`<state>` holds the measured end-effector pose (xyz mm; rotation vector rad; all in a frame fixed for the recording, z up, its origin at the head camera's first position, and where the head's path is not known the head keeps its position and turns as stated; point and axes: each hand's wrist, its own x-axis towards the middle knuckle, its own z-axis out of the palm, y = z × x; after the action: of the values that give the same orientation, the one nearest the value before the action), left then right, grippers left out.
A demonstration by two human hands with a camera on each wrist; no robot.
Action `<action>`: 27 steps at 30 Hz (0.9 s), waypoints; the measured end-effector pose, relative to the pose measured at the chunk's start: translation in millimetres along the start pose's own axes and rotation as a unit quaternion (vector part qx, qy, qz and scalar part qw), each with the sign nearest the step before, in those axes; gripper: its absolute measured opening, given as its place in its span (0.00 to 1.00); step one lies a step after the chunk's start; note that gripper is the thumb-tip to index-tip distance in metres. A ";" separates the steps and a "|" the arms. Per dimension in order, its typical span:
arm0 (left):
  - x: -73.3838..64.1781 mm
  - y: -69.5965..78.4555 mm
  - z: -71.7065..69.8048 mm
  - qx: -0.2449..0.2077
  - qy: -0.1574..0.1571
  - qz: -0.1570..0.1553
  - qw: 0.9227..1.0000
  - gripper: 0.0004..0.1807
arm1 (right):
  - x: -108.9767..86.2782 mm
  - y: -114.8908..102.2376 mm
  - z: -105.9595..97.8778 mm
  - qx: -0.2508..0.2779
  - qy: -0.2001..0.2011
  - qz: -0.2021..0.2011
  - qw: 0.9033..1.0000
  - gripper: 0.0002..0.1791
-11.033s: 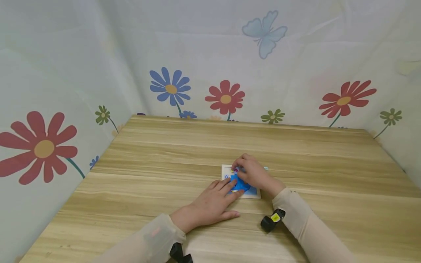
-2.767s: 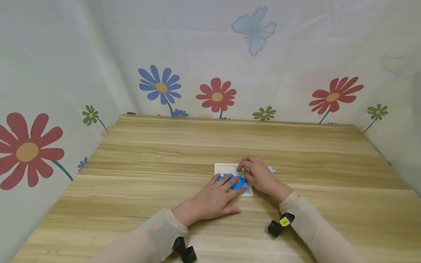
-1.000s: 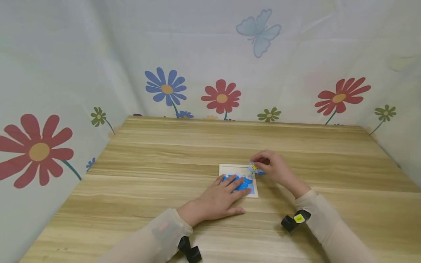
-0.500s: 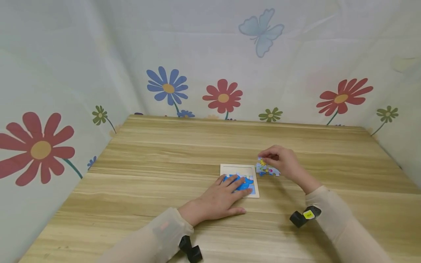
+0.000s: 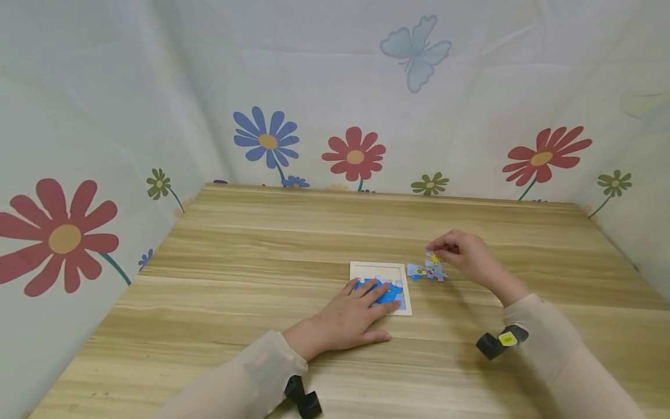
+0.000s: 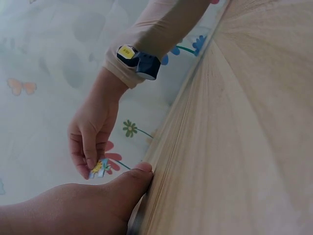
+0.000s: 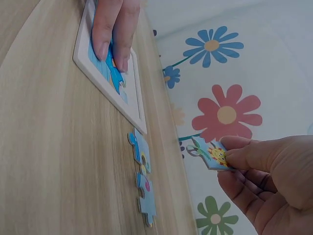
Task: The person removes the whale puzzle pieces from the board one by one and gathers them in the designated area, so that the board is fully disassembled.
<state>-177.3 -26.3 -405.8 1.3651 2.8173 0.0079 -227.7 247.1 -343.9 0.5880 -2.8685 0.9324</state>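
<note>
My left hand lies with spread, straight fingers on a small pale-rimmed jigsaw board. Blue puzzle pieces fill its near part, partly hidden by the fingers, while a bare strip runs along its far side. Between thumb and fingers my right hand pinches a puzzle piece printed with a yellow sun, held up off the table. Just right of the board, below that hand, lie two loose puzzle pieces: one with a blue patch, the other with a pink swirl.
The wood-grain table reaches back to a white cloth printed with flowers and a butterfly. Black wrist cameras sit on the left sleeve and the right sleeve.
Over the last second my right hand has carried the sun piece rightward from the board's far right corner to above the loose pieces, uncovering them. My left hand has stayed on the board.
</note>
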 end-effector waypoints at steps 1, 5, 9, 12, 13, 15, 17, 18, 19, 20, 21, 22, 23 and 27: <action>-0.1 0.1 0.0 -0.001 0.000 0.000 1.000 0.34 | -0.9 1.4 -0.5 0.000 -0.004 0.004 1.000 0.08; -0.3 0.3 0.1 -0.003 0.003 0.002 1.000 0.34 | -4.8 7.4 -1.8 0.001 -0.017 0.018 1.000 0.08; -0.6 -0.1 0.3 -0.001 0.009 0.006 1.000 0.34 | -8.5 12.5 -2.7 0.005 -0.025 0.023 0.999 0.08; -0.6 0.1 0.6 0.000 0.012 0.007 1.000 0.34 | -10.5 15.9 -3.2 0.004 -0.027 0.021 0.999 0.08; -0.7 0.2 0.5 -0.001 0.011 0.007 1.000 0.34 | -11.0 17.2 -3.2 0.003 -0.028 0.022 0.999 0.08; -0.8 0.2 0.7 0.001 0.012 0.007 1.000 0.34 | -12.2 19.7 -3.2 0.001 -0.033 0.025 0.999 0.08; -1.2 0.0 0.8 0.001 0.013 0.007 1.000 0.34 | -13.1 22.6 -2.9 -0.001 -0.037 0.029 0.999 0.09; -1.3 -0.1 0.9 0.002 0.013 0.008 1.000 0.34 | -13.6 23.9 -2.8 -0.001 -0.039 0.030 0.999 0.09; -1.4 -0.1 0.8 0.002 0.014 0.008 1.000 0.34 | -13.9 25.3 -2.7 -0.001 -0.041 0.031 0.999 0.09; -1.5 -0.2 0.7 0.003 0.014 0.008 1.000 0.34 | -14.2 26.6 -2.6 -0.001 -0.042 0.031 0.999 0.08; -1.5 -0.4 0.7 0.003 0.014 0.008 1.000 0.34 | -14.5 28.0 -2.6 0.000 -0.044 0.031 0.999 0.08; -1.5 -0.3 0.6 0.003 0.014 0.008 1.000 0.34 | -14.7 29.3 -2.5 0.000 -0.045 0.031 0.998 0.08; -1.5 -0.4 0.6 0.002 0.014 0.008 1.000 0.34 | -14.9 30.4 -2.5 0.000 -0.046 0.031 0.998 0.08; -1.5 -0.2 0.3 0.002 0.013 0.007 1.000 0.34 | -16.0 34.4 -2.6 0.001 -0.052 0.028 0.998 0.07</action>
<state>-176.6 -27.6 -406.2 1.3961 2.8288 0.0204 -226.1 279.5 -363.8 0.5764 -2.9912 0.9404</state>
